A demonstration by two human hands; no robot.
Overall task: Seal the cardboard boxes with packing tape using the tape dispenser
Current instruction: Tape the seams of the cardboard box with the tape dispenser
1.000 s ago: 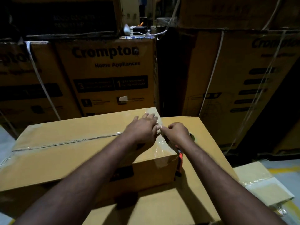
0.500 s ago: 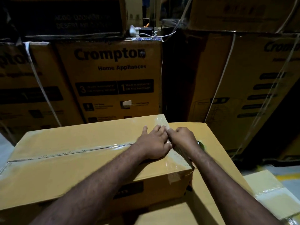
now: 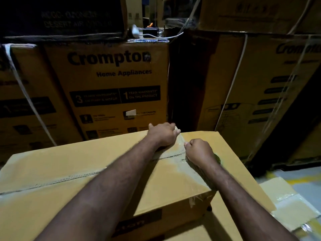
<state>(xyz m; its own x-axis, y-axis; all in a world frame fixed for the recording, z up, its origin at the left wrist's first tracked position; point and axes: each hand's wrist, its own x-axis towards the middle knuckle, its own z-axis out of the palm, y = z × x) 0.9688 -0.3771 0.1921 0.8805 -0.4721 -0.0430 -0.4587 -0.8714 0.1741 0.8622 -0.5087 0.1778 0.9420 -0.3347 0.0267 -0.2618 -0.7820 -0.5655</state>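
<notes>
The hands, which a second ago met at the middle of the box's right-hand edge, have parted. The left hand (image 3: 162, 134) has slid to the far corner of the upper cardboard box (image 3: 86, 164), at about 1 o'clock on its top. Its fingers are bent on the corner, but I cannot tell whether they grip or only press. The right hand (image 3: 199, 152) sits just beside the edge at 3 o'clock, fisted on the tape dispenser (image 3: 218, 158). Only a green sliver of the dispenser shows under the hand.

Glossy packing tape (image 3: 180, 164) now lies along that edge, crossing the end of the taped centre seam. The cross strip therefore looks nearly run to its far end, and cutting and smoothing are probably what is left.

There is little room at 12 o'clock, where the Crompton carton (image 3: 111, 87) stands close behind the corner. At 3 o'clock the lower box (image 3: 234, 150) offers a bare ledge. Beyond it is a strapped carton (image 3: 260, 93), and at 5 o'clock a smaller taped box (image 3: 286, 206).
</notes>
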